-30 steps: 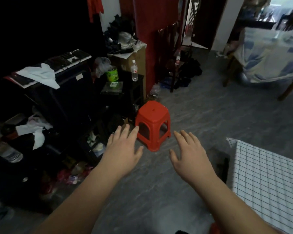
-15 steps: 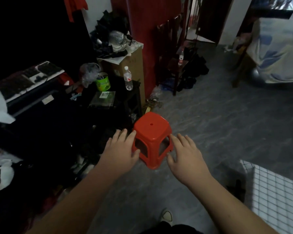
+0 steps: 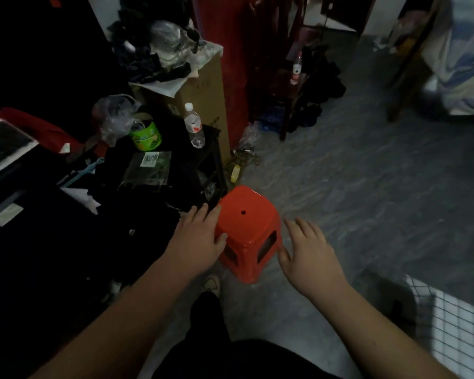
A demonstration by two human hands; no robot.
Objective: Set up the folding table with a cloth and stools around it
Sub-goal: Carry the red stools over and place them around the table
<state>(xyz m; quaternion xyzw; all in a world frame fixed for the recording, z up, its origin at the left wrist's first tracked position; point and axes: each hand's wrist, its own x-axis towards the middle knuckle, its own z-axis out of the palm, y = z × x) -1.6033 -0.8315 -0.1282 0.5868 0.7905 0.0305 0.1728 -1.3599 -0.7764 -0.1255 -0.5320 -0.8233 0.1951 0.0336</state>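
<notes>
A small red plastic stool [image 3: 246,222] with a hole in its seat stands upright on the grey floor, just in front of me. My left hand [image 3: 196,239] lies flat against the stool's left edge, fingers straight, thumb touching the seat rim. My right hand [image 3: 308,250] hovers open at the stool's right side, thumb near its corner, holding nothing. A corner of the table with a white grid-patterned cloth [image 3: 454,326] shows at the lower right.
Cluttered dark furniture fills the left, with a green tub [image 3: 145,135], a water bottle [image 3: 194,125] and a cardboard box [image 3: 203,86]. A dark wooden chair [image 3: 288,77] stands behind. A cloth-covered table [image 3: 460,56] is at far right. Grey floor lies between.
I have moved closer to the stool. Both hands reached forward and down until they flank it, the left now touching its edge.
</notes>
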